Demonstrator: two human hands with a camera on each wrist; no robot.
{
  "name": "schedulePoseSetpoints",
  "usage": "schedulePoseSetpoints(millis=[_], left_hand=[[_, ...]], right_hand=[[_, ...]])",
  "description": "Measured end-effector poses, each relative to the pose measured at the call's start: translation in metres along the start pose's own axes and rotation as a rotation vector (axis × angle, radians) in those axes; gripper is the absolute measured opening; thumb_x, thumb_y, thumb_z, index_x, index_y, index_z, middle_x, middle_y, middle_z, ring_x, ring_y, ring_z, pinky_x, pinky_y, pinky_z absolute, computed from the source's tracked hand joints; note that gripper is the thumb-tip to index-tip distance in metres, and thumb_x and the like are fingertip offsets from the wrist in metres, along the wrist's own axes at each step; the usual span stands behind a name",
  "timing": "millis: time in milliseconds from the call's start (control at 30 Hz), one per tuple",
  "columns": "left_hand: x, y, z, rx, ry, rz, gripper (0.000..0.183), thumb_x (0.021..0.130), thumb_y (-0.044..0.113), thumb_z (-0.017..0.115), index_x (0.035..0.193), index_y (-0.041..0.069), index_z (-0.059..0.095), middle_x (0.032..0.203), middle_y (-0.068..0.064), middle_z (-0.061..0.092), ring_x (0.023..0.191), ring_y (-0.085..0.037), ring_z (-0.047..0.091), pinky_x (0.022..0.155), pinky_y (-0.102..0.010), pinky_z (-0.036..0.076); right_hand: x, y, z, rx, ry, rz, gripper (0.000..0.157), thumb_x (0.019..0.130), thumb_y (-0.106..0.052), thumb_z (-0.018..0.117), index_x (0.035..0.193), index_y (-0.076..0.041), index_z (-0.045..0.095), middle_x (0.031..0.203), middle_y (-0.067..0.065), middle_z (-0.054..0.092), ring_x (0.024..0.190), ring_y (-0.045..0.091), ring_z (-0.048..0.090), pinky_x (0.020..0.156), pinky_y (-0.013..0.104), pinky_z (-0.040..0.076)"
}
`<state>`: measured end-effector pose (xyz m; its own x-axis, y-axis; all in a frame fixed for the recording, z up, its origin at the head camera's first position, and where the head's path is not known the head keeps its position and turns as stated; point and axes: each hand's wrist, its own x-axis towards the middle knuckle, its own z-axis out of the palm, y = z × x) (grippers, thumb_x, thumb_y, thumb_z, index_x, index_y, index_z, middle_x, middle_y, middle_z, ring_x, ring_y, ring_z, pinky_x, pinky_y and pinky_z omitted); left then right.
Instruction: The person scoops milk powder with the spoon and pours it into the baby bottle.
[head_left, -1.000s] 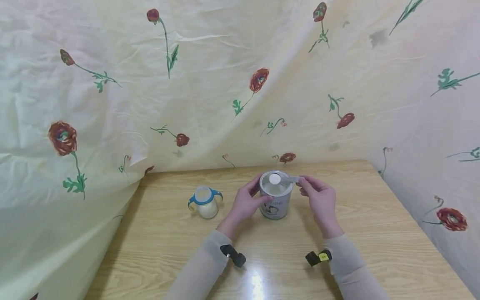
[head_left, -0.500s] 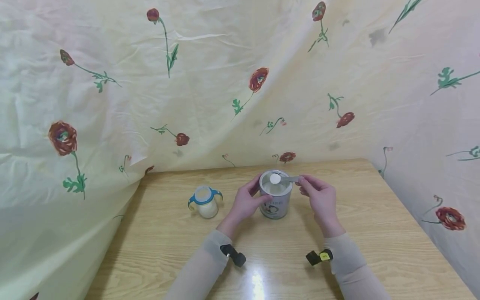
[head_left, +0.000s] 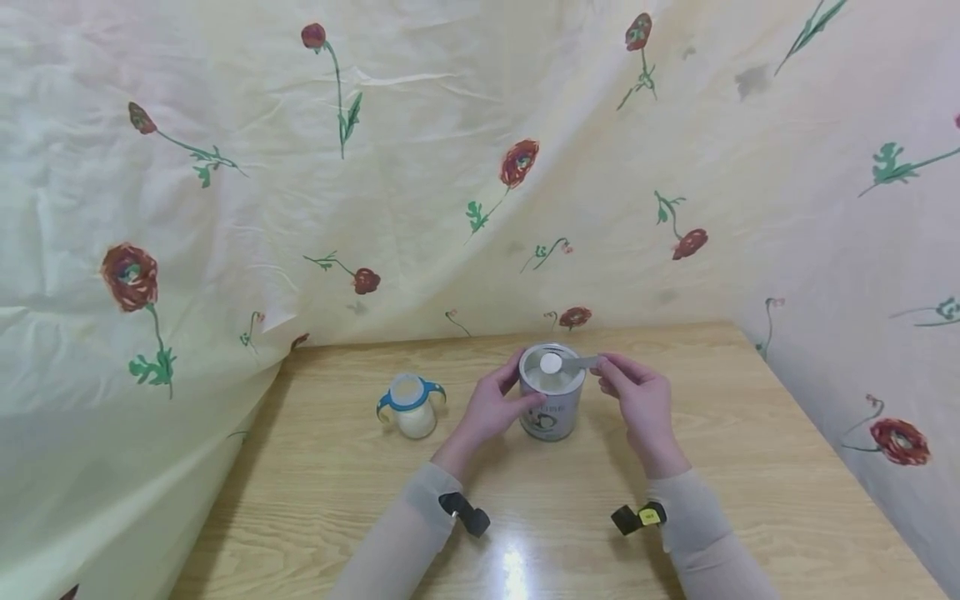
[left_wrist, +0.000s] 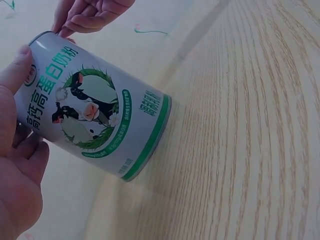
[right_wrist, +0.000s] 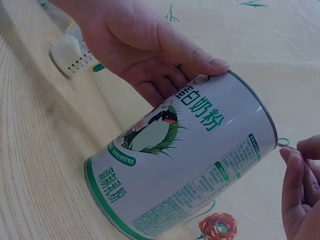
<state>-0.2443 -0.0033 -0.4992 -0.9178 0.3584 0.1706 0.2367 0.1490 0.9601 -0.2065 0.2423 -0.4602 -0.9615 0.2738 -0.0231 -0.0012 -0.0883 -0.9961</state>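
A milk powder can (head_left: 555, 412) with a cow picture and green lettering stands upright on the wooden table, its top uncovered. My left hand (head_left: 491, 407) grips it from the left, thumb on the front near the rim and fingers round behind. At the can's mouth is a scoop (head_left: 551, 363) with white powder in its bowl. My right hand (head_left: 645, 400) pinches the end of the scoop's handle just beyond the right rim. In the right wrist view only a bit of that handle shows at the can's (right_wrist: 200, 150) rim; the bowl is hidden.
Left of the can stands a baby bottle (head_left: 415, 417) with a blue collar, two side handles and white contents. A floral cloth (head_left: 420, 167) hangs behind the table (head_left: 330, 500) and along both sides. Each wrist wears a small black camera (head_left: 467, 514).
The head view has tilted very slightly. Both hands, the can and the scoop keep nearly the same places; the scoop sits a touch lower at the can's mouth.
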Motion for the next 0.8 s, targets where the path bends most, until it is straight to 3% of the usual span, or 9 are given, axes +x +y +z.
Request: schedulePoseSetpoints(millis=[333, 467, 667, 800], left_hand=[[-0.011, 0.006, -0.012, 0.098, 0.019, 0.015, 0.088, 0.092, 0.041, 0.086, 0.166, 0.032, 0.04, 0.171, 0.006, 0.038, 0.155, -0.018, 0.038, 0.126, -0.042, 0.034], [-0.016, 0.011, -0.021, 0.129, 0.065, 0.033, 0.081, 0.094, 0.036, 0.085, 0.164, 0.029, 0.045, 0.168, 0.005, 0.042, 0.152, -0.023, 0.043, 0.125, -0.045, 0.037], [-0.025, 0.02, -0.037, 0.107, 0.12, 0.056, 0.07, 0.098, 0.026, 0.081, 0.16, 0.017, 0.051, 0.164, 0.004, 0.048, 0.149, -0.024, 0.048, 0.124, -0.042, 0.038], [-0.037, 0.028, -0.054, 0.153, 0.166, 0.078, 0.068, 0.098, 0.023, 0.081, 0.16, 0.017, 0.052, 0.163, 0.004, 0.05, 0.146, -0.026, 0.052, 0.123, -0.044, 0.039]], right_hand=[[0.001, -0.003, 0.003, 0.078, 0.008, 0.006, 0.042, 0.1, -0.023, 0.08, 0.13, 0.005, 0.072, 0.097, -0.003, 0.081, 0.089, 0.009, 0.074, 0.087, 0.023, 0.063], [0.0, -0.007, 0.004, 0.12, 0.019, 0.003, 0.037, 0.1, -0.021, 0.08, 0.127, 0.002, 0.075, 0.096, -0.002, 0.081, 0.086, 0.009, 0.072, 0.085, 0.022, 0.063], [-0.003, -0.017, 0.009, 0.234, 0.019, 0.066, 0.027, 0.098, -0.022, 0.082, 0.12, -0.007, 0.081, 0.097, 0.0, 0.081, 0.084, 0.009, 0.071, 0.083, 0.02, 0.062], [-0.009, -0.027, 0.015, 0.279, -0.005, 0.104, 0.032, 0.096, -0.024, 0.084, 0.124, -0.007, 0.079, 0.099, -0.001, 0.081, 0.087, 0.008, 0.07, 0.086, 0.019, 0.061]])
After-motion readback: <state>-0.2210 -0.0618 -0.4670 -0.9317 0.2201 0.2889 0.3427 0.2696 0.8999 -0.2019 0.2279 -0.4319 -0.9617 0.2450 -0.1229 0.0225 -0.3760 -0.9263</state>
